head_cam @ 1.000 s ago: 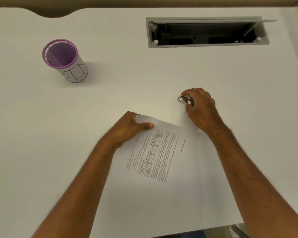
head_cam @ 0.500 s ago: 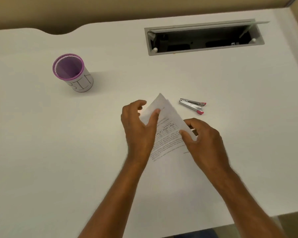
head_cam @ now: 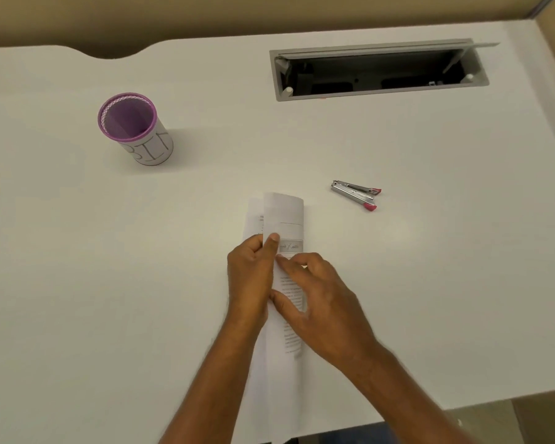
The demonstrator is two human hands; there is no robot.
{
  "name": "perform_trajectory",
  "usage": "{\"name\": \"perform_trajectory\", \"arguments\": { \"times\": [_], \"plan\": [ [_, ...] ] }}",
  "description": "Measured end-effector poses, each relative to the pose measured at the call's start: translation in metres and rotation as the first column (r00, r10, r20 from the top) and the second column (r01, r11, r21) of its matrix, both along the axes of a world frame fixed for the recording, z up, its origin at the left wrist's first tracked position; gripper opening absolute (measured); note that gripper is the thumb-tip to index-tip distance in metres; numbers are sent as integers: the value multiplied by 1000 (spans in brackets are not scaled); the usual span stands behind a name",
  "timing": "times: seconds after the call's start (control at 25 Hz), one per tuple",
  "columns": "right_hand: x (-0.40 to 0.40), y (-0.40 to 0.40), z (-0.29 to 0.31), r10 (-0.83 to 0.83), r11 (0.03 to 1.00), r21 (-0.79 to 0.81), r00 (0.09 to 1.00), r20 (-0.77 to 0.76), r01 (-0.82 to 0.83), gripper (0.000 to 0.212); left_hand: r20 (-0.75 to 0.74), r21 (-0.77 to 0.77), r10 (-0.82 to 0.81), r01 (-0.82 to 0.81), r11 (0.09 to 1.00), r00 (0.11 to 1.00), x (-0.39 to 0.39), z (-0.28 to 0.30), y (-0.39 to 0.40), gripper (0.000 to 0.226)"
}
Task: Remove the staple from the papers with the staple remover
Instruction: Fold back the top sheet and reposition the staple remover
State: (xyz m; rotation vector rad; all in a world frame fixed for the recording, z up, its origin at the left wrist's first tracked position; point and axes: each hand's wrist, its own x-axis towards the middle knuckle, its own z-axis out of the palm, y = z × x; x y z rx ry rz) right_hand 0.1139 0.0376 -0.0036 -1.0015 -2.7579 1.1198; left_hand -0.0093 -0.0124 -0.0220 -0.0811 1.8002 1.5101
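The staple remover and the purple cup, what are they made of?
The staple remover looks like shiny bare metal, since its arms glint silver; the pink tips look like plastic. The purple cup seems to be fine wire mesh, going by the criss-cross pattern near its rim, with what looks like white paper wrapped round it.

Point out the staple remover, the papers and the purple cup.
staple remover (head_cam: 355, 195): head view, on the metal body between hinge and pink tips.
papers (head_cam: 285, 216): head view, on the blank upper part of the curled top sheet.
purple cup (head_cam: 156, 149): head view, on the lettered white outer wall.
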Motion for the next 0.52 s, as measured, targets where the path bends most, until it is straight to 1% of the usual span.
{"name": "perform_trajectory", "arguments": {
  "times": [0.04,0.08,0.12,0.16,0.2,0.24,0.28,0.32,0.36,0.4,0.48,0.52],
  "plan": [
    [0,8,-3,-7,1000,0,998,-60,7,49,16,-13,9,-9,1000,1000,-3,-3,-1,26],
    [0,23,-8,-74,997,4,987,-143,76,38,41,-13,15,-15,1000,999,-5,-5,-3,30],
    [-1,44,-15,-183,981,20,955,-232,193,31,66,-9,15,-15,1000,998,-7,-7,-5,35],
    [-2,70,-23,-276,947,77,916,-292,311,31,89,-3,14,-13,1000,996,-8,-8,-7,39],
    [-2,97,-31,-330,903,179,898,-293,390,35,116,8,13,-14,1000,993,-8,-8,-8,40],
    [-3,120,-38,-356,867,273,901,-248,417,42,145,19,18,-21,1000,989,-8,-8,-9,37],
    [-4,138,-45,-356,859,324,918,-176,396,48,175,23,28,-32,999,984,-8,-8,-8,32],
    [-6,149,-53,-340,872,338,935,-103,354,51,198,23,37,-43,999,980,-7,-8,-8,27],
    [-6,156,-61,-318,887,336,947,-53,317,49,212,29,39,-46,999,976,-6,-8,-7,25],
    [-6,160,-66,-298,895,336,954,-35,293,43,219,40,33,-43,998,975,-6,-9,-7,24],
    [-4,162,-66,-275,900,339,960,-50,275,29,222,60,22,-36,998,975,-3,-11,-6,25],
    [-3,158,-64,-265,917,288,961,-80,277,25,221,62,23,-38,997,975,-2,-11,-6,25]
  ]
}}
